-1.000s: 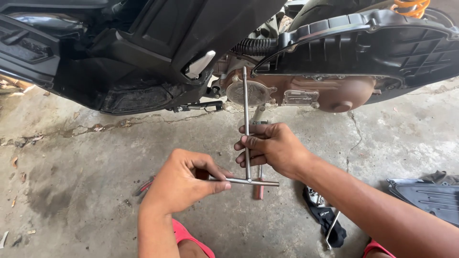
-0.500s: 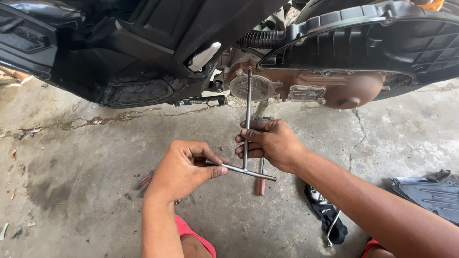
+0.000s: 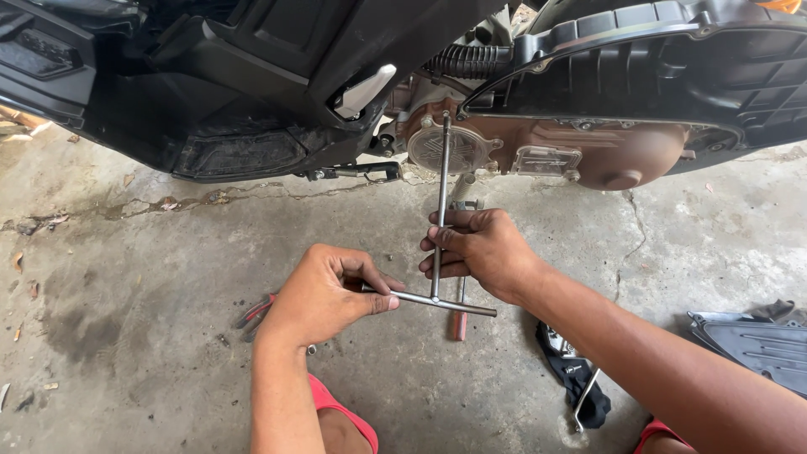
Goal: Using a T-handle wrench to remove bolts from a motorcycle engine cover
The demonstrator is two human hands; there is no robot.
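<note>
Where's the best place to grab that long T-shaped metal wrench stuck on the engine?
On the T-wrench, one hand takes the crossbar from the side, as the left hand does; the right hand steadies the long shaft, which slants up to the engine cover.

Repair workshop: scooter engine (image 3: 538, 151) w/ cracked, oil-stained concrete floor (image 3: 151, 277) beyond fingers (image 3: 454, 240), pliers (image 3: 252, 313) beside them.

Long T-shaped wrench (image 3: 439, 227): bare steel, smooth, dull sheen. Round brown engine cover (image 3: 445, 150), upper centre: cast metal, matt, dusty. Black scooter body panels (image 3: 252, 76), upper left: moulded plastic, semi-gloss, textured footboard. Grey floor (image 3: 126, 277): rough concrete, cracked, oil-stained. Black rag (image 3: 572, 374), lower right: soft cloth. Red-handled pliers (image 3: 252, 313), centre left: plastic grips.
</note>
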